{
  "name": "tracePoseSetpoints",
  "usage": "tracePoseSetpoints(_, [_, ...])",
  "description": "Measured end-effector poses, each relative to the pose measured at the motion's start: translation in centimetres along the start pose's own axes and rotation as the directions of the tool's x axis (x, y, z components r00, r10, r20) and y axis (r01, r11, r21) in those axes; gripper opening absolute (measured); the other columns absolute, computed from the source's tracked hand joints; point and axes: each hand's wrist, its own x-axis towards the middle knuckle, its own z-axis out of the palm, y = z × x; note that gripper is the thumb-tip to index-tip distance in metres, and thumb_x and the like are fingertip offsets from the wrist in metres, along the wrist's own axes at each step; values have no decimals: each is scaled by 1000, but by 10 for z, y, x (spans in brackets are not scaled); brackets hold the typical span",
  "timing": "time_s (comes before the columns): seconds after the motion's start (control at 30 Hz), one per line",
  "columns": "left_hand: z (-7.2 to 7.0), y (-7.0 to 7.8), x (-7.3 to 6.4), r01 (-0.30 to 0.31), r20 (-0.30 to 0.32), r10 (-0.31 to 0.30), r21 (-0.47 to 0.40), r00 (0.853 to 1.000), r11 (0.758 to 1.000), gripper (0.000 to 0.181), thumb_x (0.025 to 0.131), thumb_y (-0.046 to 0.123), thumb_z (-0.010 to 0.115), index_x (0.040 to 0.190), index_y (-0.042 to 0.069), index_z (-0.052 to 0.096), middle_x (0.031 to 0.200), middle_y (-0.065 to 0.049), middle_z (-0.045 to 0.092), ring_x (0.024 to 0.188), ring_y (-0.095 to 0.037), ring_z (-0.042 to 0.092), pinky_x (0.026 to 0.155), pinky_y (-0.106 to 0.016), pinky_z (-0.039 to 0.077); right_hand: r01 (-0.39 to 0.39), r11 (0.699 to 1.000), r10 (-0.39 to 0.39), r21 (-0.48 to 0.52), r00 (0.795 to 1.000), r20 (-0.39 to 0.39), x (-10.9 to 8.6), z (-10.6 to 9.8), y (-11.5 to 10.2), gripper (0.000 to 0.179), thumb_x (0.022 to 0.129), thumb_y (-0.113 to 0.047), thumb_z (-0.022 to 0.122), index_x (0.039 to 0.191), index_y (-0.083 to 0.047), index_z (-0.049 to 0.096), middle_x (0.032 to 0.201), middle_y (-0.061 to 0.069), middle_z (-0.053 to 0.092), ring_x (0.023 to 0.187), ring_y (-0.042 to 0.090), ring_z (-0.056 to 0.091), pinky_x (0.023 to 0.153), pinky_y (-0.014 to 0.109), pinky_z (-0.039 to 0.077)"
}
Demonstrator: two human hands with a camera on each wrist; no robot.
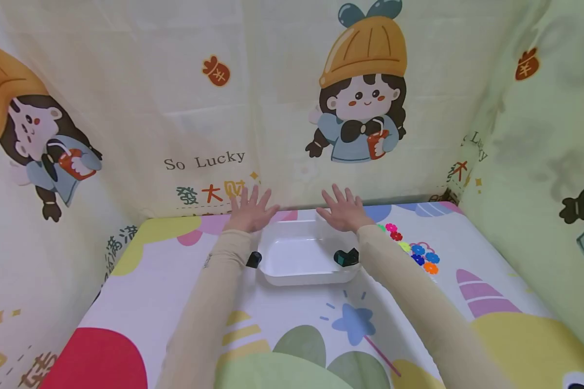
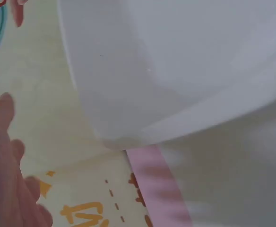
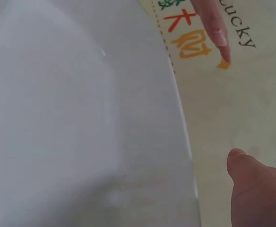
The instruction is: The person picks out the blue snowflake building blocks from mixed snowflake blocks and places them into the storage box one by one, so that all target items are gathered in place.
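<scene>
A white rectangular plastic basin [image 1: 306, 279] stands on the table in the head view, with nothing seen inside it. My left hand [image 1: 251, 213], fingers straight and spread, is held over its far left corner. Over the far right corner is my right hand [image 1: 345, 210], also with fingers spread and nothing in them. In the left wrist view, the left hand [image 2: 10, 170] appears beside the basin's edge [image 2: 109, 113]. The right wrist view shows the right thumb [image 3: 254, 184] apart from the basin wall [image 3: 152, 118]. Whether either palm touches the rim cannot be told.
Several colourful flower-shaped pieces [image 1: 432, 257] lie right of the basin, partly hidden by the right sleeve [image 1: 404, 286]. A printed cloth [image 1: 272, 108] hangs behind the table's far edge and along both sides. The tabletop [image 1: 160, 286] has a colourful printed cover.
</scene>
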Motion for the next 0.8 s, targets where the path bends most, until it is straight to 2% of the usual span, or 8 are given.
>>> tracePoseSetpoints(0.07, [-1, -1, 0, -58, 20, 59, -50, 998, 997, 67, 103, 52, 31, 158, 16, 17, 163, -16, 2, 148, -39, -4, 118, -59, 0, 13, 1000, -13, -3, 1000, 1, -2, -1, 4, 71, 101, -55, 34, 159, -20, 12, 164, 12, -3, 147, 43, -1, 117, 62, 4])
tracePoseSetpoints(0.13, [-2, -3, -1, -126, 20, 129, -127, 991, 984, 62, 104, 43, 39, 154, 9, 28, 162, -18, 10, 148, -39, 5, 119, -55, 8, 40, 999, -40, 16, 999, -7, -7, -4, 9, 70, 101, -54, 35, 158, -18, 16, 164, 13, 1, 147, 43, 1, 117, 62, 5])
tracePoseSetpoints(0.2, [-2, -6, -5, -177, 2, 182, -220, 983, 959, 56, 103, 36, 45, 149, 5, 39, 161, -17, 18, 148, -36, 14, 119, -52, 15, 65, 998, -65, 27, 998, -22, -13, -7, 15, 70, 101, -54, 36, 157, -17, 19, 163, 13, 4, 147, 43, 4, 117, 62, 6])
tracePoseSetpoints(0.3, [3, -14, -15, -228, -50, 225, -334, 973, 914, 48, 101, 31, 53, 142, 6, 50, 158, -13, 29, 145, -32, 25, 117, -50, 23, 115, 992, -112, 61, 993, -45, -28, -12, 23, 68, 101, -51, 39, 156, -15, 24, 163, 15, 8, 147, 44, 5, 117, 62, 7])
tracePoseSetpoints(0.43, [15, -26, -31, -259, -108, 235, -440, 966, 860, 42, 98, 26, 60, 136, 9, 58, 153, -9, 40, 138, -31, 38, 112, -48, 34, 161, 980, -155, 116, 986, -55, -49, -14, 34, 65, 102, -47, 40, 155, -10, 28, 162, 18, 11, 146, 45, 7, 116, 62, 7])
tracePoseSetpoints(0.5, [22, -32, -37, -278, -137, 242, -488, 961, 827, 40, 96, 22, 63, 133, 7, 60, 150, -8, 44, 135, -30, 43, 110, -47, 38, 177, 974, -170, 144, 984, -60, -58, -13, 40, 64, 103, -45, 39, 154, -8, 29, 161, 20, 12, 145, 46, 8, 116, 63, 8])
tracePoseSetpoints(0.63, [34, -43, -46, -313, -177, 258, -564, 950, 764, 37, 93, 17, 67, 128, 4, 64, 144, -6, 51, 134, -25, 44, 110, -44, 39, 181, 967, -171, 180, 983, -70, -74, -11, 51, 63, 104, -44, 38, 154, -7, 27, 161, 21, 12, 146, 45, 8, 115, 65, 9])
tracePoseSetpoints(0.8, [48, -51, -54, -337, -194, 277, -602, 941, 723, 34, 93, 16, 68, 125, 4, 66, 141, -7, 54, 134, -27, 44, 109, -47, 39, 171, 960, -157, 224, 985, -79, -92, -9, 64, 67, 102, -48, 39, 156, -10, 24, 161, 20, 11, 146, 45, 8, 113, 68, 10])
